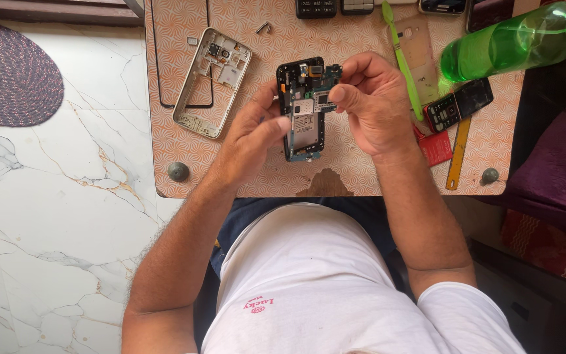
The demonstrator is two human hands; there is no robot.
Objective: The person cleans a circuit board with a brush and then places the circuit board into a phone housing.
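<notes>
Opened phone (304,111) over the patterned table (185,147): black frame, bare circuit board w/ silver shields, long axis running away from the person, camera end far. Right hand (371,105) pinches its top right; left hand (253,134) grips the left edge.

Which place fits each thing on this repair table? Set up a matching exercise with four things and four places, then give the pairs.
Things:
1. opened phone
2. silver phone frame
3. green bottle
4. yellow ruler

Places:
A. lying on its side at the table's far right corner
B. held between the left hand and right hand
C. flat on the table left of the hands
D. near the table's front edge, right of the right wrist

Pairs: 1-B, 2-C, 3-A, 4-D
</notes>
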